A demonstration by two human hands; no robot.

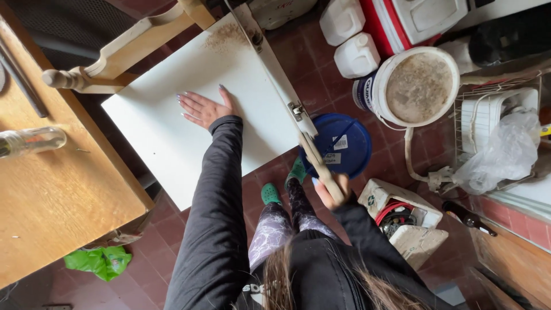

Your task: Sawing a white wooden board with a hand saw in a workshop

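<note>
A white board (172, 132) lies across a wooden chair (120, 51), and a narrow strip with metal hinges (296, 110) runs along its right edge. My left hand (204, 108) presses flat on the board with its fingers spread. My right hand (332, 192) grips the wooden handle (318, 163) of a hand saw. The saw's thin blade (258, 54) runs away from me along the board's right side. Sawdust (224, 37) lies on the board's far end. My green shoes (270, 193) stand on the red tile floor below.
A wooden table (51, 195) with a glass jar (31, 140) stands at the left, and a green bag (97, 261) lies under it. To the right are a blue lid (347, 143), a white bucket (416, 86), white jugs (356, 54), a wire basket (499, 132) and a foam box (407, 221).
</note>
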